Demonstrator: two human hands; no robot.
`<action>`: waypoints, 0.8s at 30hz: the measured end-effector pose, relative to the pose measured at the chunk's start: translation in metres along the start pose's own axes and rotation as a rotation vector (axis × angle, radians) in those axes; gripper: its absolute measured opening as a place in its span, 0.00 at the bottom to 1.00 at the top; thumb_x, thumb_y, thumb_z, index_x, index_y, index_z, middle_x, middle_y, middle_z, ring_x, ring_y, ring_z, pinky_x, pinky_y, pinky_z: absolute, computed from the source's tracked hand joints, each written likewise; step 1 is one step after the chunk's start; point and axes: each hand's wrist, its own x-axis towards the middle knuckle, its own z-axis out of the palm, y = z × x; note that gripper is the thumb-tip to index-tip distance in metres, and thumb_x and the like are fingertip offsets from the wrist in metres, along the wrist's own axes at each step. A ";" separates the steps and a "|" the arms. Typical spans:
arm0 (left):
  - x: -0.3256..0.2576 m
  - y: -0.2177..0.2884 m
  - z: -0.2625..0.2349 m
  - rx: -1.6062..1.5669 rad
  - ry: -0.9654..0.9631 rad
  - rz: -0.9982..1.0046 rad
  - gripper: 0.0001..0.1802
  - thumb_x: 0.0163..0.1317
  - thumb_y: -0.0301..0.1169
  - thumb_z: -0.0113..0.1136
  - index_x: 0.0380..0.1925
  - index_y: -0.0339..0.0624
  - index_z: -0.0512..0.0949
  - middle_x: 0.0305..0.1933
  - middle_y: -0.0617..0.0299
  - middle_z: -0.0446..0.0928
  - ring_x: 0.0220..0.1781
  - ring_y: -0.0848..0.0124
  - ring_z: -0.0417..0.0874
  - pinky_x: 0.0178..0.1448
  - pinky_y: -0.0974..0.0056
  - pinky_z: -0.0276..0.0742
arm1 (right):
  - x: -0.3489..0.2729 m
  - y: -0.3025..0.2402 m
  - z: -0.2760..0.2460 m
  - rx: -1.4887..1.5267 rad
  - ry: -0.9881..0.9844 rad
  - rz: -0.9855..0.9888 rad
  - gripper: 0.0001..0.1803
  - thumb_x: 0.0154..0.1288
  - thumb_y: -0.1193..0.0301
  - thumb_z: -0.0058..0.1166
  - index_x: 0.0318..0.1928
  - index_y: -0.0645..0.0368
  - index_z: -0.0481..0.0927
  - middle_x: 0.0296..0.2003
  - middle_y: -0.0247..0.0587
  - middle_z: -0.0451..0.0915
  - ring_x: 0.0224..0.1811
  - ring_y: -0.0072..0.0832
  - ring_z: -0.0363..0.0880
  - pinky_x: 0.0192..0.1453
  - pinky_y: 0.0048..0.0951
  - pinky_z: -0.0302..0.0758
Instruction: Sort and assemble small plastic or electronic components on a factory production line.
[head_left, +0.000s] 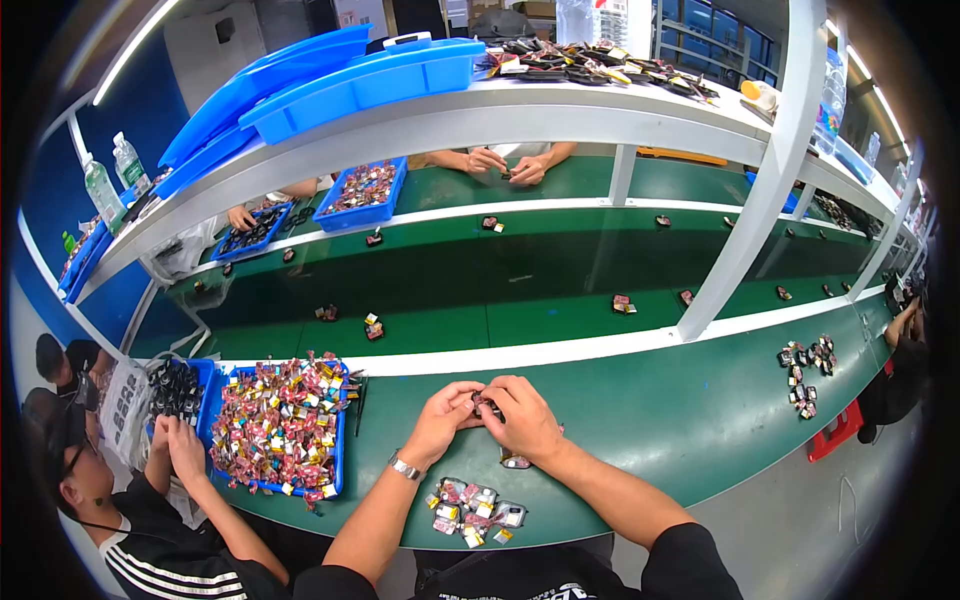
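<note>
My left hand (447, 412) and my right hand (520, 418) meet over the green work surface (660, 410), both pinching one small dark electronic part (487, 404) between the fingertips. I wear a metal watch (404, 466) on the left wrist. Below my hands lies a small cluster of similar parts with coloured wires (475, 507). One more part (516, 461) rests under my right wrist.
A blue tray heaped with parts (282, 424) sits to my left, with a person's hands (175, 440) at a second tray (180, 388). Loose parts ride the green conveyor belt (480, 290). Another pile (806, 372) lies at right. Across the belt, another person's hands (510, 165) work.
</note>
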 end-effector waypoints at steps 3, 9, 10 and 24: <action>0.001 0.001 0.006 0.039 0.011 -0.008 0.15 0.71 0.26 0.50 0.55 0.36 0.70 0.51 0.60 0.79 0.52 0.72 0.80 0.56 0.64 0.80 | -0.002 0.002 0.000 -0.026 -0.006 0.006 0.11 0.51 0.77 0.64 0.37 0.60 0.79 0.38 0.41 0.77 0.41 0.38 0.78 0.44 0.34 0.77; 0.000 -0.002 0.008 0.079 0.090 0.018 0.12 0.70 0.26 0.52 0.51 0.37 0.73 0.47 0.60 0.81 0.46 0.75 0.82 0.47 0.69 0.81 | -0.001 0.000 -0.001 0.061 0.003 0.018 0.11 0.53 0.79 0.62 0.38 0.63 0.78 0.37 0.42 0.77 0.39 0.36 0.79 0.42 0.32 0.78; 0.000 -0.003 0.009 0.081 0.089 0.017 0.12 0.70 0.26 0.52 0.51 0.37 0.73 0.47 0.60 0.81 0.46 0.75 0.82 0.47 0.69 0.81 | -0.002 0.000 -0.001 0.061 0.005 0.018 0.11 0.53 0.79 0.62 0.38 0.63 0.78 0.37 0.42 0.77 0.39 0.36 0.79 0.42 0.32 0.78; 0.002 -0.003 0.002 0.133 -0.049 0.053 0.19 0.66 0.21 0.53 0.58 0.34 0.70 0.54 0.56 0.78 0.52 0.74 0.80 0.51 0.68 0.79 | -0.005 0.004 -0.002 0.324 -0.028 0.346 0.09 0.57 0.82 0.60 0.39 0.66 0.78 0.34 0.42 0.78 0.29 0.25 0.82 0.33 0.24 0.79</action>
